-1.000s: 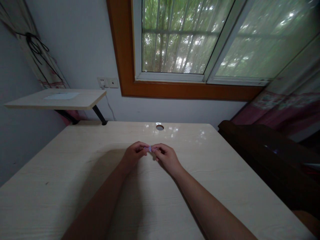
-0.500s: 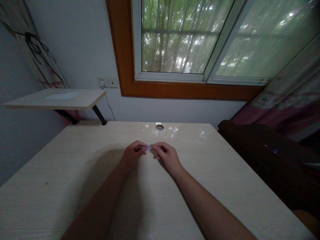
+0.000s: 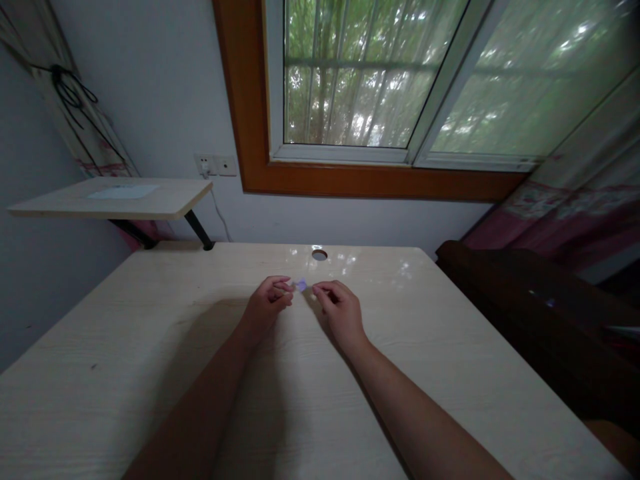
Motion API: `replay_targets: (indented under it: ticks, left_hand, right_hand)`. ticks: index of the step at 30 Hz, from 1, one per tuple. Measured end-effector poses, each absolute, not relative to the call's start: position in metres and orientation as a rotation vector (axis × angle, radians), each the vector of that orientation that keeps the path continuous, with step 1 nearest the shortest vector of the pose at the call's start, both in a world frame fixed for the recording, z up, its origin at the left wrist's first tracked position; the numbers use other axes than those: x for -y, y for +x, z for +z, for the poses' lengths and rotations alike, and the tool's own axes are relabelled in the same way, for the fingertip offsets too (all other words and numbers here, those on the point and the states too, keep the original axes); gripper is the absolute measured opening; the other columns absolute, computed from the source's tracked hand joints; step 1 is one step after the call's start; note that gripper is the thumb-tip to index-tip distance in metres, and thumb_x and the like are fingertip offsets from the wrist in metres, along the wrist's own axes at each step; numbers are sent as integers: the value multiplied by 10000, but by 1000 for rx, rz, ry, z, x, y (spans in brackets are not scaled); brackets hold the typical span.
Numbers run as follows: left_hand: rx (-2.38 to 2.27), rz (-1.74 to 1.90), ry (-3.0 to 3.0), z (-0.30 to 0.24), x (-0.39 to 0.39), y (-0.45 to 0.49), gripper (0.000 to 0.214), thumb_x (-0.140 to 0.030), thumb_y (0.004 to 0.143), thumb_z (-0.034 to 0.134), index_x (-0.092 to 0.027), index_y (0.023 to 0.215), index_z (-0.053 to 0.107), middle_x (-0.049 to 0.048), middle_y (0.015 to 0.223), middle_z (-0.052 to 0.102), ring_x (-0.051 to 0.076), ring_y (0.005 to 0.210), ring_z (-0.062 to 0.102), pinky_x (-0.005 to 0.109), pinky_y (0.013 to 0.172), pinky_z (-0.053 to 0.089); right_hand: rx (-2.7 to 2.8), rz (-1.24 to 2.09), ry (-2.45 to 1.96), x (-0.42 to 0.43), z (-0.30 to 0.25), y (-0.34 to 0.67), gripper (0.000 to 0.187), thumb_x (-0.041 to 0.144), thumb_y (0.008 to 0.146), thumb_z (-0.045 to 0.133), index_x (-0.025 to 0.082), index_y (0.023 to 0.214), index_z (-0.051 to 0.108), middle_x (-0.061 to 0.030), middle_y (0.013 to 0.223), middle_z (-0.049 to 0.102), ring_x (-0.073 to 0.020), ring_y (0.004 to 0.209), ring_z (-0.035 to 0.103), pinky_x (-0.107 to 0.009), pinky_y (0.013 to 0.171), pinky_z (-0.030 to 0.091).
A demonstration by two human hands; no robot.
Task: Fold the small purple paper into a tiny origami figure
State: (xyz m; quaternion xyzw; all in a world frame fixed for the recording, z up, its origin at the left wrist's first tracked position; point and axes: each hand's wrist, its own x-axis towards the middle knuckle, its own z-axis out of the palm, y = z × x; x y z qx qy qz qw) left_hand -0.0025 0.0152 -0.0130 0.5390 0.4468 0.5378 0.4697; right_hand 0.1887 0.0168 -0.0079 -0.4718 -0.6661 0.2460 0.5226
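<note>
A small pale purple piece (image 3: 301, 285), too small to name, shows between my hands above the far middle of the desk. My left hand (image 3: 267, 303) is partly curled with the piece at its fingertips, seemingly gripped there. Its thumb sits lower, a little apart from the index finger. To the right, my right hand (image 3: 341, 308) is closed in a pinch, its fingertips a short gap away from the purple piece. Whatever those fingertips hold, if anything, cannot be made out.
Both forearms rest over the pale wooden desk (image 3: 320, 413). A round cable hole (image 3: 319, 255) lies near its back edge. A raised shelf (image 3: 170, 200) on black legs stands at the back left. Dark furniture (image 3: 525, 320) adjoins the right side, and a window (image 3: 370, 73) is behind.
My right fingertips have drawn slightly right, away from the purple piece. The left fingers have loosened a little, and the piece now sits slightly higher and more to the right.
</note>
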Motion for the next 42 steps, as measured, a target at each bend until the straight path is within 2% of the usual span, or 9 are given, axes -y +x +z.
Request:
replay_targets:
  ticks: [6, 14, 23, 34, 42]
  left_hand:
    - [-1148, 1322, 1338, -16, -18, -4, 349, -264, 764, 670, -154, 1082, 578, 31, 921, 624, 102, 664, 608, 237, 625, 474]
    - [-1155, 1315, 1334, -21, -20, -5, 328, -284, 774, 661, -147, 1066, 600, 41, 925, 627, 109, 681, 615, 249, 647, 487]
    - [-1161, 1297, 1316, -16, -18, -4, 303, -320, 762, 680, -147, 1007, 636, 37, 870, 640, 125, 697, 611, 256, 661, 484]
    - [-1177, 1290, 1321, -17, -18, -3, 299, -381, 779, 679, -162, 980, 653, 25, 844, 632, 131, 686, 619, 258, 657, 485]
    - [-1207, 1272, 1331, -12, -15, -2, 245, -358, 775, 674, -167, 929, 661, 27, 820, 660, 140, 687, 620, 264, 653, 479]
  right_hand:
    - [1576, 346, -1149, -11, 2, 190, 169, 318, 907, 587, 212, 865, 713, -43, 810, 674, -169, 689, 577, -298, 646, 452]
    - [1548, 241, -1151, -6, 5, 190, 128, 277, 896, 606, 204, 842, 696, -35, 765, 650, -158, 653, 561, -287, 619, 440]
    - [1492, 249, -1183, -8, 0, 190, 163, 277, 880, 618, 190, 747, 657, -6, 678, 582, -145, 627, 532, -279, 608, 412]
    - [1480, 274, -1197, -10, -3, 191, 178, 295, 872, 620, 194, 728, 643, 1, 663, 564, -149, 627, 525, -282, 610, 405]
    - [1484, 274, -1188, -8, -2, 189, 190, 290, 868, 627, 195, 703, 622, 4, 649, 558, -143, 607, 515, -277, 593, 396]
